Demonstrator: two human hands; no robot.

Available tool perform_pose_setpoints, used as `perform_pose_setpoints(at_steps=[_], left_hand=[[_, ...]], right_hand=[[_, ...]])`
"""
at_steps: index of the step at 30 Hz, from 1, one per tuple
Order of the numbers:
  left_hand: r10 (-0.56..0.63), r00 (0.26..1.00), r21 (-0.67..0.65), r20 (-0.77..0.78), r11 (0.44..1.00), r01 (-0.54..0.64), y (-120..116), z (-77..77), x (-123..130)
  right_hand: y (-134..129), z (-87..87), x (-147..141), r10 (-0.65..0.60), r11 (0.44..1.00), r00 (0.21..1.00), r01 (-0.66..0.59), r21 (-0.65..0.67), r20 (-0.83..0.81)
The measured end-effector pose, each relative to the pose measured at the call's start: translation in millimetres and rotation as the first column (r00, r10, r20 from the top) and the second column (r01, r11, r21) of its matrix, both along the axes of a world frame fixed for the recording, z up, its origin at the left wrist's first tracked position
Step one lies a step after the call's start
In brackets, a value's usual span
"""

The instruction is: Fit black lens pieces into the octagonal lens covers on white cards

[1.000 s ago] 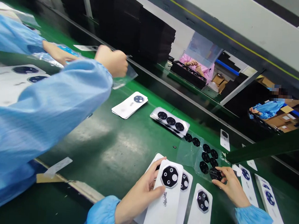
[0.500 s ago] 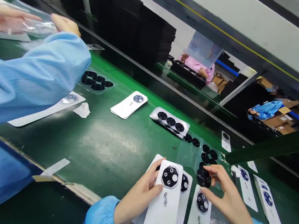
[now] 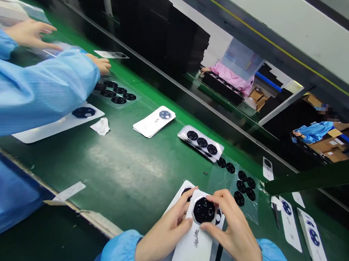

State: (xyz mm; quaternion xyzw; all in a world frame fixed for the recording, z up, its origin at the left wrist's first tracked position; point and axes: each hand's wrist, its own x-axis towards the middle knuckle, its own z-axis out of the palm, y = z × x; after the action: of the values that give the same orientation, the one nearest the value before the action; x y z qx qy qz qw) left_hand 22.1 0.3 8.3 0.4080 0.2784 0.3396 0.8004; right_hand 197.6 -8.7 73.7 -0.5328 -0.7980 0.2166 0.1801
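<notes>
My left hand (image 3: 162, 234) is closed round the side of a white phone back panel (image 3: 191, 251) with small dark lettering. On its upper end lies a black camera lens cover (image 3: 204, 211), which the thumb and fingers of my right hand (image 3: 235, 234) pinch by its edge. More white panels lie beneath and beside the held one, partly covered by my hands. Just beyond, a clear plastic sheet (image 3: 223, 184) carries several loose black lens covers (image 3: 241, 186).
A co-worker's blue sleeve (image 3: 40, 93) and hands reach over the bench (image 3: 115, 182) at left. A small stack of white panels (image 3: 154, 121) and a clear pack of black covers (image 3: 201, 142) lie mid-bench. More panels (image 3: 314, 239) and a slanting green post (image 3: 310, 176) are at right.
My right hand has moved left, carrying the black lens cover from above the neighbouring panel onto the panel in my left hand. The co-worker's hands at left have shifted lower.
</notes>
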Motion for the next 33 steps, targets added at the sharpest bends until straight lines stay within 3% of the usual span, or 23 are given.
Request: perform_pose_setpoints(at_steps=[33], left_hand=[[0.014,1.0,0.005,0.004,1.0,-0.014,-0.1,3.3,-1.5]], right_hand=[[1.3,-5.5,-1.7,-0.01,1.0,1.0,0.009,-0.027,-0.002]])
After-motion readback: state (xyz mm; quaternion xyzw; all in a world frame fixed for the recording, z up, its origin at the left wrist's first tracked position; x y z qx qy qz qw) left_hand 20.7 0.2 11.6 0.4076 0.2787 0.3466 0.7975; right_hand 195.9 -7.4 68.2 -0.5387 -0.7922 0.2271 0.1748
